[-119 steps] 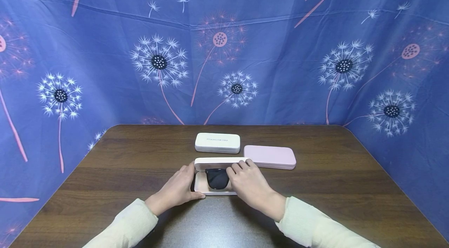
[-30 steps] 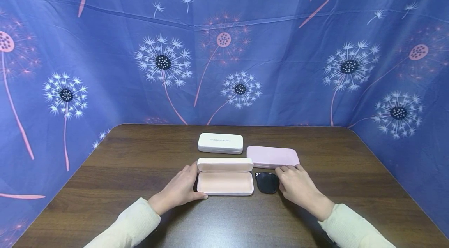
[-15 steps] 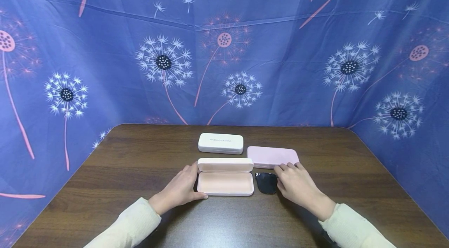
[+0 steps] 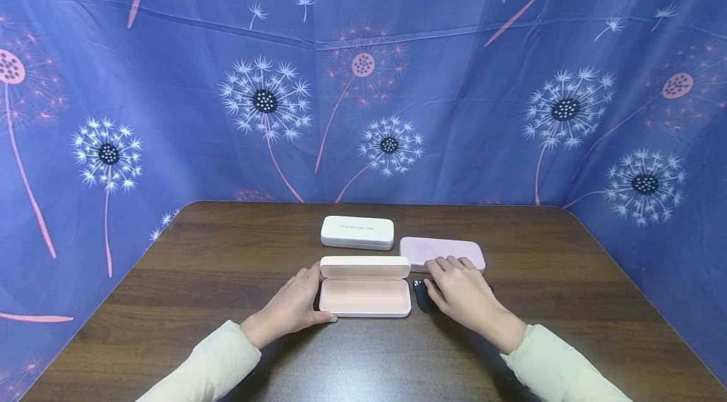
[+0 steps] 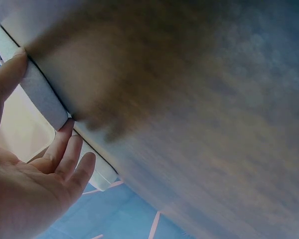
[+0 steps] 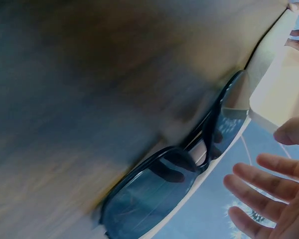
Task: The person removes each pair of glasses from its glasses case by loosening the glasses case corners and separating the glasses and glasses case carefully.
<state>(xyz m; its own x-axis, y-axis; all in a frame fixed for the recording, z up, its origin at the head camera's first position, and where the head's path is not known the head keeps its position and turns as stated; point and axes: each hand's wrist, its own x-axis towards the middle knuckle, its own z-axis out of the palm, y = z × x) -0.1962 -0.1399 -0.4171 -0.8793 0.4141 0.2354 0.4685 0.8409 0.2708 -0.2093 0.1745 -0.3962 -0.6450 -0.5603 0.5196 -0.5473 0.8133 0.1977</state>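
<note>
A blue cloth [image 4: 466, 156] is hanging behind a brown wooden table [image 4: 227, 231] and along both its sides. White dandelions [image 4: 264, 101] with dark centres and pink dandelions [image 4: 363, 65] are spreading across the cloth, and a long crease [image 4: 315, 47] is running sideways through its upper part. The table's far corners are curving round, its grain is running crosswise, and light [image 4: 363, 364] is shining off its near middle.

1. The left hand [image 4: 288, 308] grips the open case [image 4: 365, 297] at its left end, thumb at the front corner, fingers along the side.
2. The right hand [image 4: 464, 295] is right of the case, palm down, fingers loosely bent.
3. The left arm [image 4: 212, 358] and right arm [image 4: 548, 361] slant inward toward the case.
</note>
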